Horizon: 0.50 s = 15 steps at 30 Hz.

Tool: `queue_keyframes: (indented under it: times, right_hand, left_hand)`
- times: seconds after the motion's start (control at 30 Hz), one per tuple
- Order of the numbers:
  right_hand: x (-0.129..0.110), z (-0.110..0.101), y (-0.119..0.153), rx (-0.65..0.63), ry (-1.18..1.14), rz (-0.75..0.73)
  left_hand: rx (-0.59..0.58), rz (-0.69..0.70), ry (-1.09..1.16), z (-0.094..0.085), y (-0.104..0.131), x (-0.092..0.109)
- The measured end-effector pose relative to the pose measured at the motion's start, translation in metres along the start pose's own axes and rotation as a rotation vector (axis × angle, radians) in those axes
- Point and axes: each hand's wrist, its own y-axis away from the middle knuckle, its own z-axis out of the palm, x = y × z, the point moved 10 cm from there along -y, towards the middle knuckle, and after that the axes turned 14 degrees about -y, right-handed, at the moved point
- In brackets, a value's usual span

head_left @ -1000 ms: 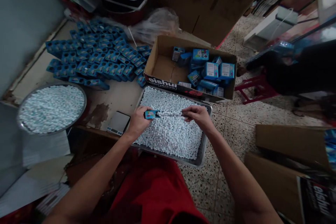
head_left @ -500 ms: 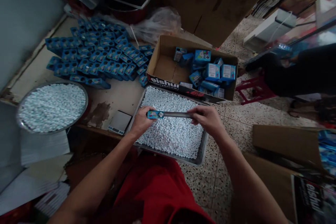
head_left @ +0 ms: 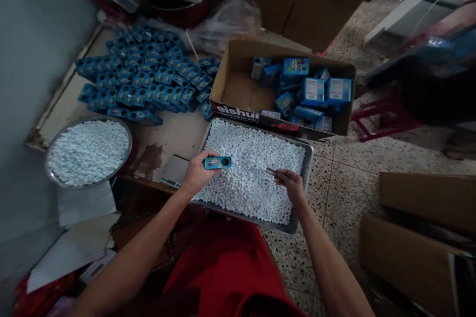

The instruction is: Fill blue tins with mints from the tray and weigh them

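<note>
In my left hand [head_left: 198,174] is a small blue printed box [head_left: 214,163], held above the left part of a metal tray [head_left: 309,158]; a dark round hole shows at the box's right end. My right hand [head_left: 291,185] grips a narrow metal scoop [head_left: 271,171], low over the tray's right half. The scoop's far end is hidden among the small white and pale blue pellets [head_left: 241,193] that fill the tray. Both hands are closed on what they hold.
An open cardboard box [head_left: 238,91] with several blue boxes stands behind the tray. Many blue boxes [head_left: 148,79] are grouped at left. A round bowl [head_left: 128,153] of pellets and a small scale [head_left: 174,171] are on the left. A pink stool [head_left: 386,114] stands at right.
My right hand has pulled the scoop away from the blue box's hole and lowered it into the pellets. The left hand still holds the box in nearly the same place.
</note>
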Motion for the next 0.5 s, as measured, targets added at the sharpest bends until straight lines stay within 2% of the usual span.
queue_keyframes:
  times: [0.1,0.23,0.33,0.5]
  right_hand:
    - [-0.032,0.008,0.012,-0.068,-0.040,0.019]
    - [-0.082,0.050,0.027,-0.257,-0.016,0.017]
    - [-0.117,0.083,0.036,-0.351,0.105,-0.001]
    - [-0.168,0.129,0.059,-0.390,0.441,-0.123]
  left_hand:
    - [0.018,0.056,-0.128,-0.006,-0.001,0.007]
    - [0.035,0.124,-0.229,0.001,-0.002,0.017]
    - [0.048,0.153,-0.258,0.006,0.000,0.021]
    - [0.030,0.187,-0.261,0.009,0.009,0.028]
